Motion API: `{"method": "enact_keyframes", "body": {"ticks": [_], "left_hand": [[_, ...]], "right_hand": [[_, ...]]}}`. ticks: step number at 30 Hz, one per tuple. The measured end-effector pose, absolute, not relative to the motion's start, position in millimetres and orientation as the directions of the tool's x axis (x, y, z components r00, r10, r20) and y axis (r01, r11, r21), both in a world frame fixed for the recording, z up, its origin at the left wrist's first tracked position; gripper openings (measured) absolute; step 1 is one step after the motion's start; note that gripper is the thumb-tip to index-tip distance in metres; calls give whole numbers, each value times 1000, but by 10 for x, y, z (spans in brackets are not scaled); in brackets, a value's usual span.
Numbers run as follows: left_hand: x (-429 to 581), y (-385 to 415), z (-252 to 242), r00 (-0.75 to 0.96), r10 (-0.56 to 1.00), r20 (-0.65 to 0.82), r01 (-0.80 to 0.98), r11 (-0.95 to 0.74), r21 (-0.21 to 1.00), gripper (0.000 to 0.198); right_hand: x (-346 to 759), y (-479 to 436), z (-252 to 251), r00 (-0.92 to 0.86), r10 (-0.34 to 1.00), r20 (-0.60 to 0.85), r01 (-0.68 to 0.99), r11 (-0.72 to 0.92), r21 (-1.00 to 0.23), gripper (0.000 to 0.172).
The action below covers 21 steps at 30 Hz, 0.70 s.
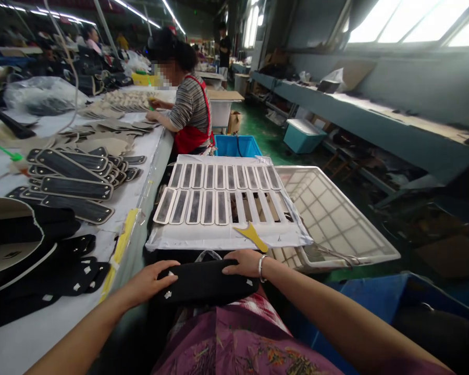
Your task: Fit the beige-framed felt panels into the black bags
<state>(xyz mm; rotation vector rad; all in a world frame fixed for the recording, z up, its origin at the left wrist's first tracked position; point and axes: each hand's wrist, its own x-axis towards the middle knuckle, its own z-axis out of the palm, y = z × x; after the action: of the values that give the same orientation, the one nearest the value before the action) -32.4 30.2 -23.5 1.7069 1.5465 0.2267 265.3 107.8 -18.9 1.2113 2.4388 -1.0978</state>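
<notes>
A black fabric piece [207, 282] lies across my lap. My left hand [148, 281] grips its left end with thumb on top, and my right hand [244, 262], with a bracelet at the wrist, presses on its right top edge. Just beyond it stands a white board [219, 237] carrying two rows of narrow grey strips [203, 205], with several slots at the right of the near row showing no strip. A yellow scraper-like tool [252, 234] rests on the board's near edge.
On the table [35, 333] to my left lie stacks of black cut pieces [42, 271] and long dark strips [70, 182]. A white plastic crate [336, 219] sits at right. A person in a red apron [189, 112] works further along; blue bins stand on the floor.
</notes>
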Motion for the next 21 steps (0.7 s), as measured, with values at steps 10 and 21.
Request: {"method": "enact_keyframes", "body": {"ticks": [10, 21], "left_hand": [[-228, 186, -339, 200, 891, -407, 525, 253, 812, 50], [-262, 153, -366, 190, 895, -404, 484, 272, 832, 53]], "right_hand": [[2159, 1003, -48, -670, 544, -505, 742, 512, -433, 65], [2223, 928, -91, -672, 583, -457, 739, 571, -358, 83]]}}
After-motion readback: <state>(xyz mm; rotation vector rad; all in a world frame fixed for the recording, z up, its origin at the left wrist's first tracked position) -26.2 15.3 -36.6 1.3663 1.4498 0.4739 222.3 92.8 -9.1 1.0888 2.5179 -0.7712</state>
